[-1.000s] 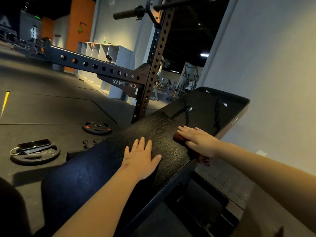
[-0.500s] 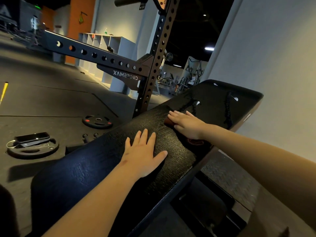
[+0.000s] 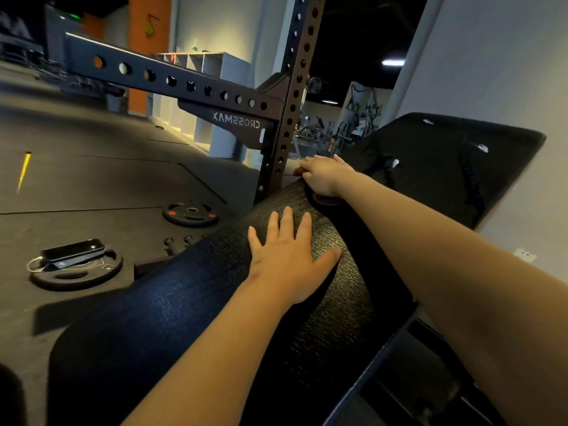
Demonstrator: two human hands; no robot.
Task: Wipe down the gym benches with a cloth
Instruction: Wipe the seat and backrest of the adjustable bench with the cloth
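Note:
A black padded gym bench (image 3: 190, 305) runs from the lower left up to its raised back pad (image 3: 436, 167) by the wall. My left hand (image 3: 292, 259) lies flat on the seat pad, fingers spread. My right hand (image 3: 322, 175) presses a dark reddish-brown cloth (image 3: 325, 199) onto the pad's far left edge, near the gap between seat and back pad. Most of the cloth is hidden under the hand; only a small bit shows below the palm. The fingers lie over the cloth's far edge.
A perforated rack upright (image 3: 285, 118) and its horizontal beam (image 3: 172, 81) stand just left of the bench. On the rubber floor lie a weight plate (image 3: 190, 214) and a second plate (image 3: 76, 269) with a phone (image 3: 73, 250) on it. A grey wall (image 3: 491, 72) runs on the right.
My right hand has slid the cloth leftward across the pad to its far left edge. The left hand stays flat on the seat. The view has moved closer.

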